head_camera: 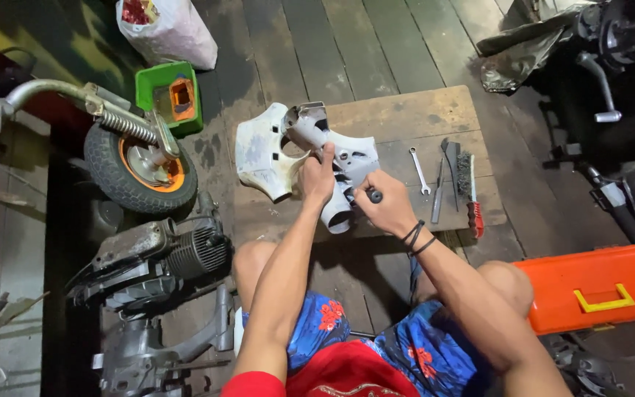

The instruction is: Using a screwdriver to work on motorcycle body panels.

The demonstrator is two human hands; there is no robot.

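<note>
Grey moulded scooter headset cover [347, 158], curved, scuffed: your left hand [317, 176] clamps its top; your right hand [384, 202] fists a black-handled tool [373, 195]. Alongside on wooden board [406, 114]: steel spanner [420, 170], wire brush [469, 184].

Wooden board [406, 117], wrench [420, 170], wire brush [470, 187], grey housing [339, 158]

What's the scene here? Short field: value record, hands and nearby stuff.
setting: wooden plank floor, person seated at a low wooden board
left hand: grips grey metal housing
right hand: holds a dark-handled tool against the housing
beside housing: white curved cover
on board: wrench, wire brush
left of person: small wheel on fork, engine, green tray
right of person: orange toolbox
</note>
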